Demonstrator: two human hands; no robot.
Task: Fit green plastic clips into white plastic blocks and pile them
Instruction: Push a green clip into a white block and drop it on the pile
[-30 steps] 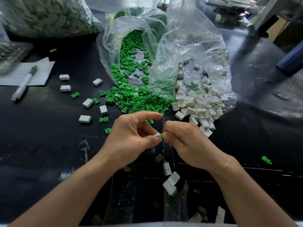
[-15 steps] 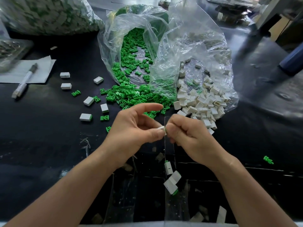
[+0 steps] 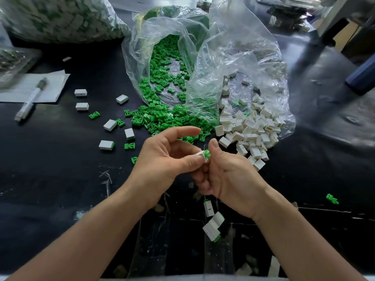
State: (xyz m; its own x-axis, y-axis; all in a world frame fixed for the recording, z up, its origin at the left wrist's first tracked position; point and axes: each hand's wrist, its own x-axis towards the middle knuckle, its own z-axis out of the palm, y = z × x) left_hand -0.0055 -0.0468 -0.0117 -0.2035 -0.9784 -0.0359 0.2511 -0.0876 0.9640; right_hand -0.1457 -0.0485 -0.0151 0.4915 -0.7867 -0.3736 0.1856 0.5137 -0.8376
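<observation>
Both hands meet over the table's near edge. The left hand (image 3: 162, 157) pinches a white block (image 3: 200, 155) between thumb and curled fingers, its index finger lifted straight above. The right hand (image 3: 229, 175) pinches a green clip (image 3: 207, 154) at the block's open end, thumb upright, the other fingers curled beneath. Both forearms reach in from the bottom, converging. Beyond lie a clear bag (image 3: 233, 57) spilling loose green clips (image 3: 162, 118) and a heap of white blocks (image 3: 249, 126) on the black table (image 3: 50, 169). Fitted blocks (image 3: 212, 226) lie just below the hands. A pen (image 3: 30, 100) rests on paper (image 3: 50, 84) far left.
</observation>
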